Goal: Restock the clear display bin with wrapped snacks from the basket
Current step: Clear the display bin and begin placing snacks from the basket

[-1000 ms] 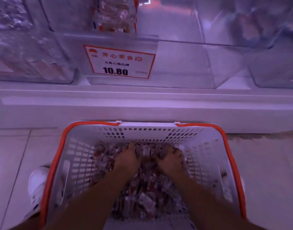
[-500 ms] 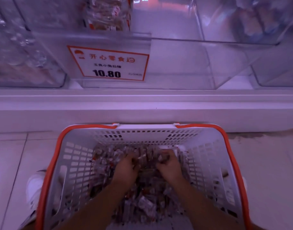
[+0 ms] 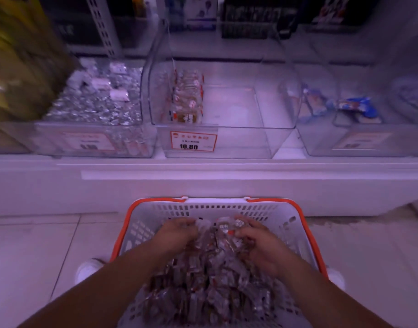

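Note:
A white basket with an orange rim (image 3: 308, 223) stands on the floor below the shelf, holding a heap of clear-wrapped snacks (image 3: 210, 280). My left hand (image 3: 179, 235) and my right hand (image 3: 257, 245) are both in the basket, fingers curled round a shared bunch of wrapped snacks lifted between them. On the shelf above sits the clear display bin (image 3: 250, 138), with a 10.80 price tag (image 3: 193, 141) on its front. A short row of the same snacks (image 3: 187, 98) stands along its left side; its floor to the right is bare.
A bin of silver-wrapped sweets (image 3: 96, 102) stands left of the display bin, and a bin with blue packets (image 3: 354, 107) stands right of it. Yellow bags (image 3: 11, 67) fill the far left. The white shelf front (image 3: 203, 183) rises behind the basket. One white shoe (image 3: 87, 271) shows on the tiled floor.
The view has tilted up, so the whole shelf and bins show. Both hands have closed on a bunch of snacks and raised it from the heap.

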`<action>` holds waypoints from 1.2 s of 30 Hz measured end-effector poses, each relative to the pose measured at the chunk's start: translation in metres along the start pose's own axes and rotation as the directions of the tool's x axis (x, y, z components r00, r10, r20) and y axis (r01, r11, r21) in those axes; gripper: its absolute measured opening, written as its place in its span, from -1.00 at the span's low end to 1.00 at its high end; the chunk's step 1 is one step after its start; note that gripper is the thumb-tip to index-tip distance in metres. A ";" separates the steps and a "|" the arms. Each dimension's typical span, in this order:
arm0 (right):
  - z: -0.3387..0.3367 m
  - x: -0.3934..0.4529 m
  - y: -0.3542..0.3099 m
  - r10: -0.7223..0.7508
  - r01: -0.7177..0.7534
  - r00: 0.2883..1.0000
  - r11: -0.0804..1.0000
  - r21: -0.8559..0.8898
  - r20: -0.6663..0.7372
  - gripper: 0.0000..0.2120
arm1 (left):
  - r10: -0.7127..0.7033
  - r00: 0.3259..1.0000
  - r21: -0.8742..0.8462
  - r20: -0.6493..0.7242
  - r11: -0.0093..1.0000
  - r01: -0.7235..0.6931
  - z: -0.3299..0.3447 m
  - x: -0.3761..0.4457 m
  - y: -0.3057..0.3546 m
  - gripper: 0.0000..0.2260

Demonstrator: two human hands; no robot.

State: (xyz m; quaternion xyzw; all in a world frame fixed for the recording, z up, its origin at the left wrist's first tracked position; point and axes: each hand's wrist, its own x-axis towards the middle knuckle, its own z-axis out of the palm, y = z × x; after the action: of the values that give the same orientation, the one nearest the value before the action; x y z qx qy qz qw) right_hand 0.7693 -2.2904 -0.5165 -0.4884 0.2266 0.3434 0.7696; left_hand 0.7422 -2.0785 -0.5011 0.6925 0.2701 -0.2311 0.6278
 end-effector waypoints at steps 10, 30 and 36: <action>0.066 -0.105 -0.044 -0.189 0.186 0.967 0.982 0.033 0.170 -0.53 | 0.124 0.990 -0.322 0.063 0.942 -0.098 -0.001 -0.112 0.070 -0.72; 0.071 -0.099 -0.064 -0.220 0.223 0.973 0.974 -0.045 0.073 -0.53 | 0.139 0.988 -0.496 0.069 0.864 -0.087 0.022 -0.085 0.093 -0.75; 0.067 -0.100 -0.070 -0.268 0.278 0.958 0.954 -0.110 0.100 -0.37 | 0.106 0.993 -0.461 -0.042 0.880 -0.113 0.018 -0.084 0.099 -0.78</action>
State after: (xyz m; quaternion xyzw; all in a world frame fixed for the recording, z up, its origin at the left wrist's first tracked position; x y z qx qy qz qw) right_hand 0.7567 -2.2803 -0.3784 -0.5464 0.1030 0.2671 0.7871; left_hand 0.7456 -2.1095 -0.3737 0.5389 0.2828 -0.1188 0.7845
